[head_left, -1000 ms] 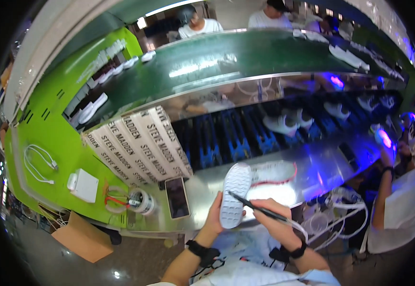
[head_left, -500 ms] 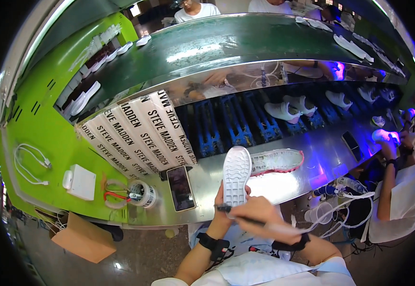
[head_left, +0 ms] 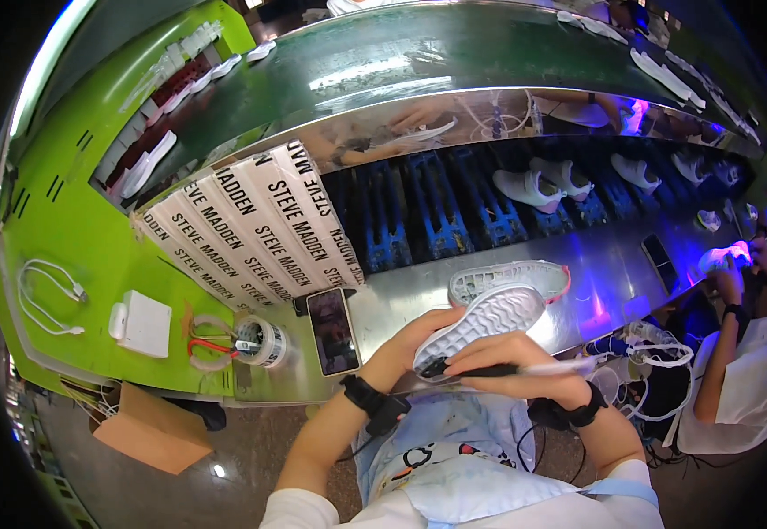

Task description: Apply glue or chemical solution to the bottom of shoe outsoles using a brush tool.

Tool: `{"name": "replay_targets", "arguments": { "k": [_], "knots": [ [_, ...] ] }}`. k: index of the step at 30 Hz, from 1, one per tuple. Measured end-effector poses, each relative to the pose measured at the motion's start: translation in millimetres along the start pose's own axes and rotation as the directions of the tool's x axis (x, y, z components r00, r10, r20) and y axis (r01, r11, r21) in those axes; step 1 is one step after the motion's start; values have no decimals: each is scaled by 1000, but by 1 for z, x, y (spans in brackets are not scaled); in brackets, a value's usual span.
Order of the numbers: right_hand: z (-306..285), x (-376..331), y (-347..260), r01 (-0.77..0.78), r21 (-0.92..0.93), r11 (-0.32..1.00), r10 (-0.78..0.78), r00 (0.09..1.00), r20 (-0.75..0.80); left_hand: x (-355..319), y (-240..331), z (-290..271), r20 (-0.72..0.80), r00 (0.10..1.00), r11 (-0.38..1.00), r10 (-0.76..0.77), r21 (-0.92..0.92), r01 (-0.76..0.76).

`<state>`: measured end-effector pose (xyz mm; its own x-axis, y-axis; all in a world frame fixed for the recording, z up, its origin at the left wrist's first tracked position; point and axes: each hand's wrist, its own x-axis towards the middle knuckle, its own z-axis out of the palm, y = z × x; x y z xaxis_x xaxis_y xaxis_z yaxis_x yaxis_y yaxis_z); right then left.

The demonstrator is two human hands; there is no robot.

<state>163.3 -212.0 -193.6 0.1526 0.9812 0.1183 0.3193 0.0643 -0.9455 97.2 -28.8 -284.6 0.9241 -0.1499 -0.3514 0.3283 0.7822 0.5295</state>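
Observation:
My left hand is closed around one side of a white shoe sole, which is tilted with its ribbed tread facing up. In my right hand is a slim brush with a dark head and a pale handle end. The brush head touches the heel end of the sole, near my left fingers. Just behind the held sole, a second sole with a reddish edge lies hollow side up on the metal bench.
Left of my hands are a phone, a white tub, red-handled scissors and a leaning printed carton. White shoes sit on blue racks; behind runs a green conveyor. At right, a co-worker's hand holds a lit shoe.
The held sole has swung from upright to slanting right, moving in front of the second sole. The brush head has stayed by its heel end. My view has shifted slightly.

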Motion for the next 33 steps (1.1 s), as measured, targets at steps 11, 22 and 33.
{"name": "replay_targets", "arguments": {
  "k": [11, 22, 33],
  "knots": [
    [-42, -36, -6, -67, 47, 997, 70, 995, -73, 12, 26, -10, -30, 866, 782, -500, 413, 466],
    [16, -2, 12, 80, -508, 858, -347, 819, -456, 16, -54, 37, 94, 928, 670, 360, -719, -187],
    [7, -2, 3, -78, 200, 977, 175, 828, -533, 21, -23, 24, 174, 894, 807, 413, -524, -271]
  ]
}}
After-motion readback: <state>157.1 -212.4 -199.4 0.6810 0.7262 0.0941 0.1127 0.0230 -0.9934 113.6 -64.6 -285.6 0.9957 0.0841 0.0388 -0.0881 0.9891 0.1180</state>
